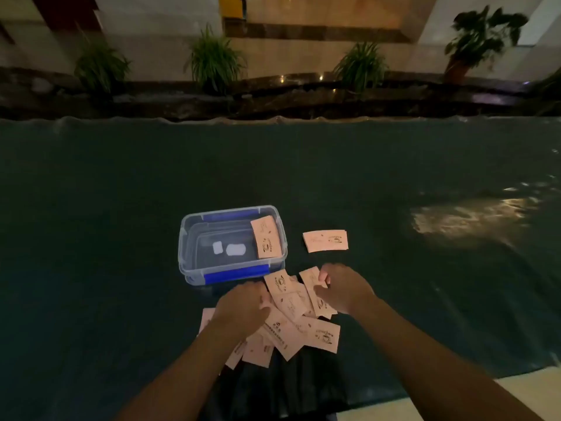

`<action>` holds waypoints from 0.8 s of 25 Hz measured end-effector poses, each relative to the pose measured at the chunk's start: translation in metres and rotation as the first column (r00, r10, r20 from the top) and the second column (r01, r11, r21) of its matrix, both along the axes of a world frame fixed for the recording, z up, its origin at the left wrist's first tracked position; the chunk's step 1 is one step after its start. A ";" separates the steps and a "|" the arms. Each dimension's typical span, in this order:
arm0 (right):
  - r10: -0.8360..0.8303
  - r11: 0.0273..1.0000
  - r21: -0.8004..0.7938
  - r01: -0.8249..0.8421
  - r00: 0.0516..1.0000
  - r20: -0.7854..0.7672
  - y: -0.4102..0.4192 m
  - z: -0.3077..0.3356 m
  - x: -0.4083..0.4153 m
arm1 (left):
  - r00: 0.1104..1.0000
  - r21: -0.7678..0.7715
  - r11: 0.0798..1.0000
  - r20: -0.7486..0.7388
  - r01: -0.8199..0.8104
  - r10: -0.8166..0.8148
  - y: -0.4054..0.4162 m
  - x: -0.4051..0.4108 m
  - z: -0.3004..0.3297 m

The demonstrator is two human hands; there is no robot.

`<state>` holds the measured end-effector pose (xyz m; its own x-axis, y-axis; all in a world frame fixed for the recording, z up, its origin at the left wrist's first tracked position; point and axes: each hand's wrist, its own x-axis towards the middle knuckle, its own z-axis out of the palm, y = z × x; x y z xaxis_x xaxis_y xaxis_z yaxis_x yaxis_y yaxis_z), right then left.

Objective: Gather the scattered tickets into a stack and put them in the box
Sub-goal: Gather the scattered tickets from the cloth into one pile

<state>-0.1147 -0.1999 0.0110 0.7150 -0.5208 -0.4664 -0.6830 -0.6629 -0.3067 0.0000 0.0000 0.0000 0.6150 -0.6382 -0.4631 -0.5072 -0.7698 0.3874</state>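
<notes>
Several pale pink tickets (293,322) lie in a loose overlapping heap on the dark table cover, just in front of a clear plastic box (188,247) with blue clips. One ticket (266,237) leans inside the box at its right end. A small stack of tickets (325,240) lies apart, to the right of the box. My left hand (244,306) rests on the heap's left side with fingers curled over tickets. My right hand (343,288) presses on the heap's right side, thumb and fingers pinching at a ticket's edge.
A dark green cloth (121,192) covers the wide table; its near edge drops off at lower right. Beyond the far edge run a dark stone ledge (273,98) and several potted plants (212,60). The scene is dim.
</notes>
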 end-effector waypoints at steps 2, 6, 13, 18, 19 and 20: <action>-0.025 0.999 0.047 0.027 0.998 -0.049 -0.001 -0.014 -0.003 | 0.999 0.015 0.999 0.036 0.037 -0.038 -0.003 -0.004 -0.011; 0.021 0.986 0.168 -0.004 0.995 -0.101 0.018 -0.043 -0.006 | 1.000 0.121 0.992 0.011 -0.024 0.023 -0.001 -0.022 -0.037; -0.122 0.989 0.093 0.115 0.990 0.072 0.031 -0.064 0.009 | 0.992 0.107 0.987 0.031 -0.124 0.121 0.000 -0.039 -0.053; -0.277 0.960 0.034 0.278 0.960 -0.034 0.008 -0.071 -0.008 | 0.999 0.121 0.992 0.014 0.044 -0.045 0.001 -0.036 -0.049; -0.288 0.956 0.053 0.290 0.957 -0.042 0.004 -0.072 -0.011 | 0.997 0.128 0.989 0.014 0.072 -0.074 0.000 -0.035 -0.049; -0.293 0.953 0.065 0.296 0.955 -0.047 0.003 -0.072 -0.014 | 0.995 0.128 0.987 0.018 0.093 -0.096 0.000 -0.035 -0.049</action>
<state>-0.1291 -0.1972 -0.0615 0.5166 -0.6708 -0.5322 -0.8562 -0.4083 -0.3166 -0.0351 0.0001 -0.0492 0.5666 -0.6312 -0.5297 -0.5882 -0.7600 0.2765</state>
